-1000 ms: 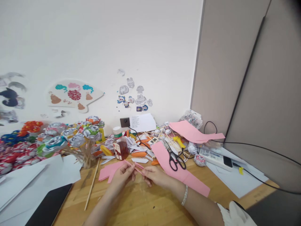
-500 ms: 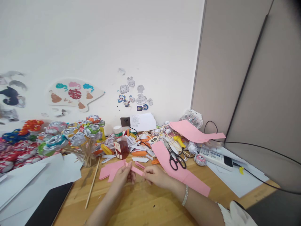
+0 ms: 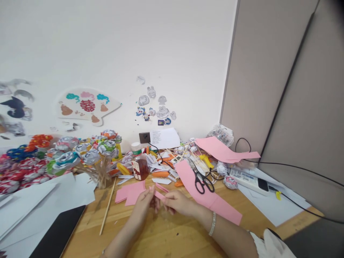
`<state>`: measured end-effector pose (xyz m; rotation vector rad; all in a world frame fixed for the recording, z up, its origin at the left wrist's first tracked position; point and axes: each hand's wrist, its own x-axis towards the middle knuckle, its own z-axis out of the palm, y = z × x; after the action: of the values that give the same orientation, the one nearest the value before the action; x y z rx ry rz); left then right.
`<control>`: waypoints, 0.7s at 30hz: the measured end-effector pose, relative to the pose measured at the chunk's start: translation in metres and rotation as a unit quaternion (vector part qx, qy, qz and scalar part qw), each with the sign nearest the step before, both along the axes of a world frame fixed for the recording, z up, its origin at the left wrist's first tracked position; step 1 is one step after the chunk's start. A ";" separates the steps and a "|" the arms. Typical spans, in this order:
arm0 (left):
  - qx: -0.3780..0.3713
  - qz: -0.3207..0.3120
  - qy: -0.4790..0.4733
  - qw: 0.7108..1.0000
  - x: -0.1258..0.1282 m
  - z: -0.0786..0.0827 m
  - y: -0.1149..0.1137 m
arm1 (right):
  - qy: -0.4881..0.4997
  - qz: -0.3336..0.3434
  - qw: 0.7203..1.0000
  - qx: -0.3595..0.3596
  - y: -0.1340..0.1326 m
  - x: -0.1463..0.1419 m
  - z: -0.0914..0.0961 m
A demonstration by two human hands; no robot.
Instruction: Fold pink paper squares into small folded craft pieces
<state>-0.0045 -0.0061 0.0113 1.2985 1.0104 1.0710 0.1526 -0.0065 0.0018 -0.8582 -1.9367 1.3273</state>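
Note:
My left hand (image 3: 144, 203) and my right hand (image 3: 177, 202) meet above the wooden table (image 3: 166, 236), both pinched on a narrow pink paper strip (image 3: 158, 195) held between them. A silver bracelet (image 3: 213, 224) sits on my right wrist. Just behind my left hand lie cut pink paper pieces (image 3: 130, 192). A long pink sheet (image 3: 206, 195) lies to the right of my right hand, with black-handled scissors (image 3: 200, 177) resting on it.
A bunch of paper roses on sticks (image 3: 88, 157) stands at the left, with a loose wooden stick (image 3: 108, 207) beside it. A glue bottle (image 3: 139, 165), paper scraps, white sheets (image 3: 40, 200), a dark tablet (image 3: 57, 234) and a remote-like device (image 3: 248, 180) surround the hands. A cable (image 3: 292, 168) runs along the right partition.
My hands have drawn closer together and the pink strip between them looks shorter. The view has shifted slightly left.

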 end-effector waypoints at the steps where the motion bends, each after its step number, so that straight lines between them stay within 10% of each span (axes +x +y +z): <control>1: -0.006 0.007 -0.009 1.000 -0.001 -0.001 0.002 | 0.004 -0.009 1.000 0.001 0.000 0.001 0.000; 9: 0.081 0.162 0.080 0.980 -0.019 0.009 0.010 | -0.155 -0.189 0.955 0.170 0.007 0.013 0.002; 14: 0.238 0.201 0.431 0.847 -0.028 0.011 0.009 | -0.309 -0.274 0.875 0.252 0.010 0.017 0.006; 21: 0.229 0.097 0.624 0.741 -0.028 -0.003 0.010 | -0.328 -0.285 0.869 0.236 0.013 0.018 0.002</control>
<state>-0.0325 0.0038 0.0082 2.4777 1.9574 0.4611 0.1704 0.0066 0.0038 -1.5853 -2.0888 0.1827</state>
